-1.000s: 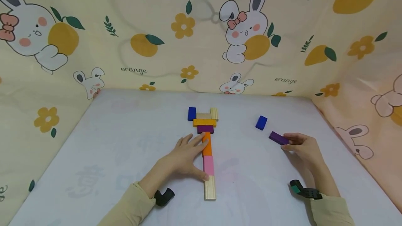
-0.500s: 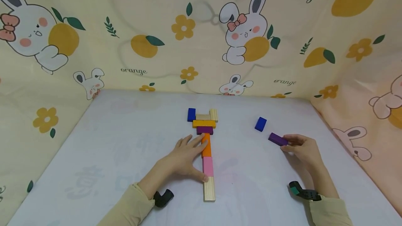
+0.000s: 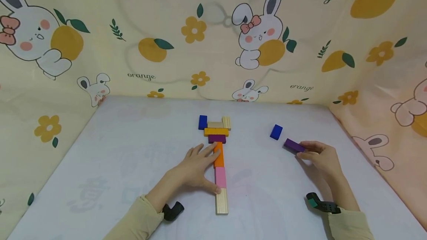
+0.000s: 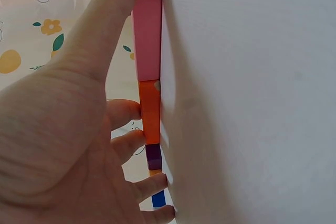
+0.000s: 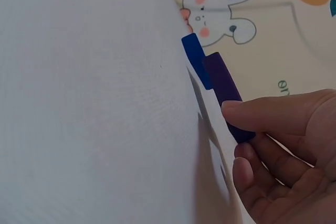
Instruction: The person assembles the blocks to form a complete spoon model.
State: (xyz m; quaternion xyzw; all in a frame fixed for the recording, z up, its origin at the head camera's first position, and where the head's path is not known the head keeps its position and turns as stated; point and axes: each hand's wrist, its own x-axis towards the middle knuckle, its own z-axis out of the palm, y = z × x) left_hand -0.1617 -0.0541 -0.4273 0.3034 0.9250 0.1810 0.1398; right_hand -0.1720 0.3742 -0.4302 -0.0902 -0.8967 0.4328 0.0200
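My right hand (image 3: 323, 160) pinches a purple wooden block (image 3: 293, 145) between thumb and fingers, holding it by one end. In the right wrist view, the purple block (image 5: 223, 82) is raised off the table and casts a shadow. My left hand (image 3: 193, 169) has its fingers spread along the left side of a row of blocks. Its fingertips touch the orange block (image 3: 218, 155), and its thumb lies where the pink block (image 3: 220, 177) meets a plain wood block (image 3: 221, 202). The left wrist view shows the thumb and pink block (image 4: 147, 40) up close.
Beyond the orange block lie another purple block (image 3: 217, 139), a yellow block (image 3: 216, 132), a blue block (image 3: 202, 122) and two plain wood blocks. A separate blue block (image 3: 276, 132) lies near my right hand. Patterned cloth (image 3: 166, 21) rises behind the white table (image 3: 133, 132).
My right hand has shifted the purple block slightly, a little up and left in the head view. My left hand stays in place by the row. The head view has shifted a little.
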